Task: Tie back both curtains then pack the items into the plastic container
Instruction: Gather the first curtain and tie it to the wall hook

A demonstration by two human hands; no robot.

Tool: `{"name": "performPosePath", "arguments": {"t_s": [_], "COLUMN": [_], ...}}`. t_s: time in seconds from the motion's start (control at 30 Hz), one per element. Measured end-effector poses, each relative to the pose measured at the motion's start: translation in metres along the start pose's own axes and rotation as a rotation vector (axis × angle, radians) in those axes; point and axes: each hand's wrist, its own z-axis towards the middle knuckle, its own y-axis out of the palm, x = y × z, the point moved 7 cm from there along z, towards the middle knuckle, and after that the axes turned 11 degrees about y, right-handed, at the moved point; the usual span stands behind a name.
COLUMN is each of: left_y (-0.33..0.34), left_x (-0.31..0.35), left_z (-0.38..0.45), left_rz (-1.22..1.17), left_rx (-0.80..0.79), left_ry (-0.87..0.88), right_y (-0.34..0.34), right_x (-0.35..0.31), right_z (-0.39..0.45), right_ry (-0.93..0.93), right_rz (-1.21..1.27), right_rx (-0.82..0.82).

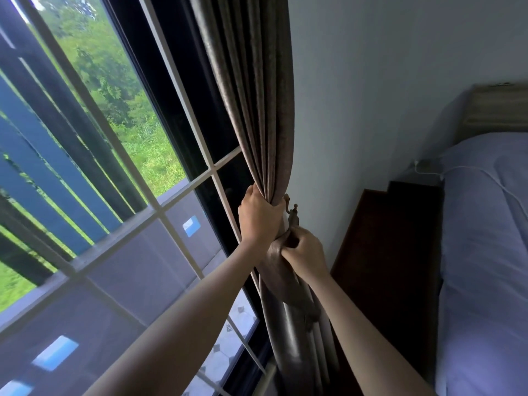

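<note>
- Although only the head view is given, it shows the tying-back in hand: the brown pleated fabric curtain (257,115) is gathered into one tight bundle at the window's right edge, against the pale wall (357,95).
- The left hand (258,217) is clenched round the gathered folds, just beside a small dark metal wall hook (293,214).
- The right hand (305,252) pinches a matching brown fabric tie-back band (285,278), which wraps the bundle just below the left hand; the band's lower part hangs down along the curtain.
- By my judgement the band is not yet fastened on the hook, so this curtain is close to done but not finished.
- A second curtain and the plastic container are out of view, so I cannot tell how they stand; the packing seems yet to come.
- The curtain hangs in straight, even pleats above the grip and in a smooth column below it.
- To the right stand a dark wooden cabinet (385,267) and a bed with pale blue bedding (485,252).
</note>
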Motion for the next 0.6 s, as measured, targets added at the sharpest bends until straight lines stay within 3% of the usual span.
{"name": "performPosePath", "arguments": {"t_s": [0.33, 0.6], "left_y": [0.003, 0.006], "left_x": [0.002, -0.01], "left_z": [-0.002, 0.002], "left_rz": [-0.121, -0.229], "left_rx": [-0.04, -0.073], "left_ry": [0.001, -0.045], "right_y": [0.006, 0.0], "right_x": [-0.014, -0.021], "right_z": [0.012, 0.02], "right_ry": [0.007, 0.039], "right_rz": [-0.005, 0.026], "right_rx": [-0.159, -0.049]}}
